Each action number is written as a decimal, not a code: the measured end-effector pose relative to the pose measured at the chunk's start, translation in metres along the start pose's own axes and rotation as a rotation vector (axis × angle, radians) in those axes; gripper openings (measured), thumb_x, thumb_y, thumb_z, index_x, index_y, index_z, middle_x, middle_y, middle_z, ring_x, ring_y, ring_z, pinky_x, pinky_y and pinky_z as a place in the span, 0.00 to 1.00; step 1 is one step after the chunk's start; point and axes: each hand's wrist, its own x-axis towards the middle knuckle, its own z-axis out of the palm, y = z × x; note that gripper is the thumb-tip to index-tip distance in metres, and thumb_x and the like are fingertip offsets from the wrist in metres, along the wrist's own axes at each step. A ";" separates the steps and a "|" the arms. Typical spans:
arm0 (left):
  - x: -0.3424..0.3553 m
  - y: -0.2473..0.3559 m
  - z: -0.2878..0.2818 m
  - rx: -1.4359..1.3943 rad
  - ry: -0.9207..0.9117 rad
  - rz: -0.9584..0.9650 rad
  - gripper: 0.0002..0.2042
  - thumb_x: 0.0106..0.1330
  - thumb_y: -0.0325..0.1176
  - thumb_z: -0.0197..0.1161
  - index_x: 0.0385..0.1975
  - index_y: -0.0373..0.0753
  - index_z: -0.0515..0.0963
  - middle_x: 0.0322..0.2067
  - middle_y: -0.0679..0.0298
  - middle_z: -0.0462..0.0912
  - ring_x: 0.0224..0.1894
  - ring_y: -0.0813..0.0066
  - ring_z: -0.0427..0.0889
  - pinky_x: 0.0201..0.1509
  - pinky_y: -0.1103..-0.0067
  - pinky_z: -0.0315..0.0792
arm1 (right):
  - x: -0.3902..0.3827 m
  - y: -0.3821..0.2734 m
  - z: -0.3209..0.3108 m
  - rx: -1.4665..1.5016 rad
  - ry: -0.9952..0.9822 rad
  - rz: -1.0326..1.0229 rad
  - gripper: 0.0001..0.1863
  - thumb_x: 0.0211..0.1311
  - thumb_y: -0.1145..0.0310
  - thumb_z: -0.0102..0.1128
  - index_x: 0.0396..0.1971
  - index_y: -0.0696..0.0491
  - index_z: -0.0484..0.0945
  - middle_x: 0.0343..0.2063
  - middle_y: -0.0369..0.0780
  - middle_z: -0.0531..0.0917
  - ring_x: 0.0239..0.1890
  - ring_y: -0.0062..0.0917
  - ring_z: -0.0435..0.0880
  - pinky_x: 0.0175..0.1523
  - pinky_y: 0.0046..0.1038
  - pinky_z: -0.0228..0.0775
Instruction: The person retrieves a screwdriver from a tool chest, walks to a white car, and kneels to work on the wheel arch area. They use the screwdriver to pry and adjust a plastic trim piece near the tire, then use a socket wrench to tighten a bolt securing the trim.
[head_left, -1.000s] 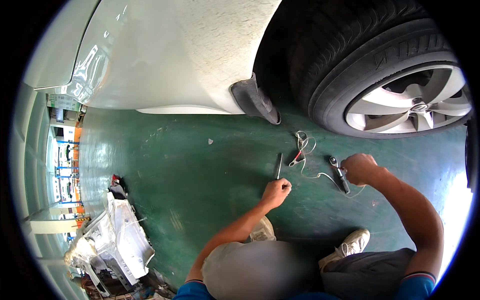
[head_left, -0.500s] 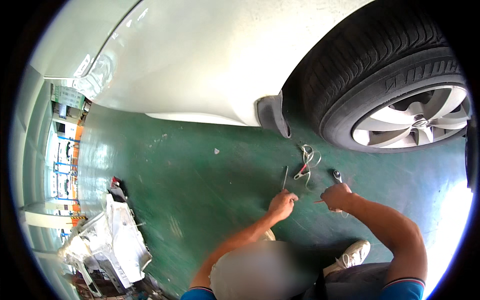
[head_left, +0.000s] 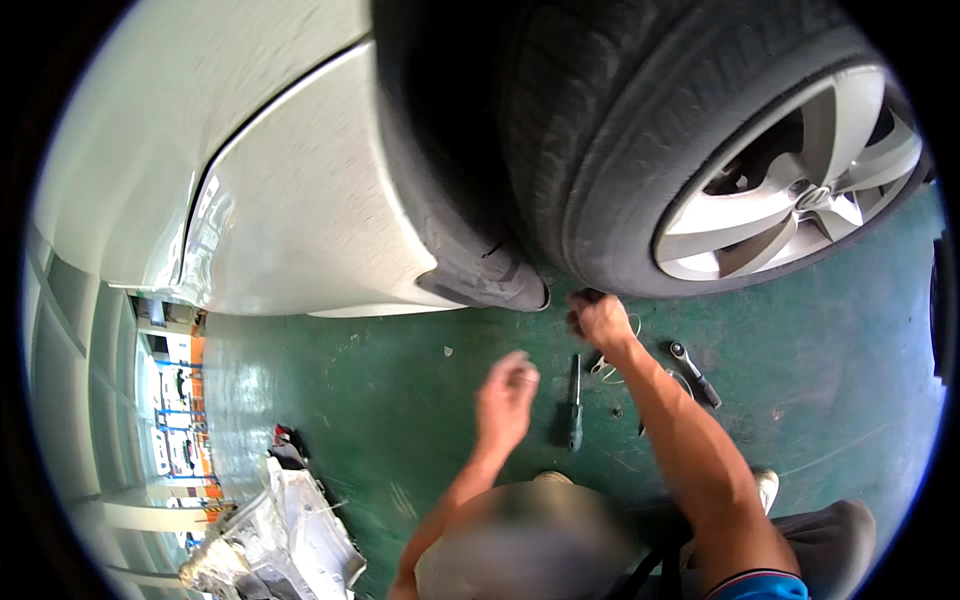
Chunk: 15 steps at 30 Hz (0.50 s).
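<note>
My right hand (head_left: 603,322) reaches forward to the floor-level gap between the black mud flap (head_left: 492,280) and the tyre (head_left: 600,190). Its fingers are curled together in shadow, and what they hold, if anything, is hidden. Lower and to the left, my left hand (head_left: 506,402) hovers over the green floor with bent fingers smeared by motion. Between my arms a screwdriver (head_left: 576,428) with a teal handle lies on the floor. A ratchet wrench (head_left: 697,375) lies right of my right forearm. A metal clip (head_left: 599,365) with a pale wire is partly covered by that forearm.
The white car's body panel (head_left: 290,220) and silver alloy wheel (head_left: 800,200) fill the upper side. Silvery metal car parts (head_left: 300,530) are piled at the lower left. A small dark piece (head_left: 617,411) lies by the screwdriver.
The screwdriver near my left hand and the ratchet at my right hand now lie on the floor apart from them. My right hand has moved forward beside the tyre; the view has shifted closer to the wheel.
</note>
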 end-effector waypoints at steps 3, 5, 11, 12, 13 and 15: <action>0.016 0.091 -0.048 0.053 0.178 0.353 0.17 0.67 0.28 0.64 0.55 0.35 0.75 0.49 0.57 0.80 0.47 0.73 0.81 0.42 0.82 0.77 | 0.001 -0.027 0.012 1.020 -0.092 0.203 0.18 0.71 0.55 0.48 0.53 0.47 0.75 0.44 0.40 0.84 0.42 0.35 0.83 0.44 0.37 0.74; 0.019 0.120 -0.069 0.267 0.242 0.474 0.21 0.67 0.29 0.65 0.58 0.33 0.70 0.55 0.55 0.75 0.51 0.70 0.79 0.43 0.79 0.78 | -0.004 -0.057 0.020 1.191 -0.139 0.196 0.16 0.73 0.58 0.47 0.54 0.46 0.72 0.43 0.37 0.82 0.41 0.30 0.80 0.46 0.33 0.73; 0.017 0.167 -0.051 0.286 0.262 0.495 0.29 0.66 0.31 0.64 0.63 0.29 0.59 0.56 0.53 0.72 0.55 0.67 0.76 0.51 0.77 0.74 | 0.026 -0.047 0.049 1.536 -0.272 0.038 0.08 0.71 0.66 0.47 0.42 0.47 0.76 0.34 0.30 0.80 0.35 0.21 0.78 0.42 0.29 0.72; 0.017 0.167 -0.049 0.260 0.268 0.496 0.29 0.66 0.31 0.65 0.63 0.29 0.58 0.55 0.53 0.72 0.55 0.67 0.76 0.51 0.77 0.74 | 0.023 -0.051 0.049 1.545 -0.240 0.082 0.06 0.69 0.70 0.52 0.41 0.47 0.78 0.35 0.29 0.81 0.36 0.18 0.79 0.40 0.27 0.73; 0.018 0.167 -0.050 0.255 0.263 0.494 0.29 0.66 0.30 0.64 0.63 0.29 0.58 0.55 0.53 0.72 0.56 0.67 0.76 0.51 0.77 0.74 | 0.023 -0.052 0.051 1.546 -0.244 0.072 0.06 0.68 0.70 0.54 0.42 0.47 0.78 0.35 0.29 0.82 0.36 0.18 0.80 0.40 0.26 0.73; 0.019 0.167 -0.053 0.237 0.250 0.491 0.29 0.66 0.29 0.64 0.63 0.29 0.58 0.55 0.53 0.72 0.56 0.67 0.76 0.50 0.78 0.75 | 0.025 -0.048 0.053 1.547 -0.245 0.050 0.07 0.67 0.72 0.58 0.43 0.48 0.78 0.36 0.29 0.82 0.37 0.18 0.81 0.40 0.25 0.73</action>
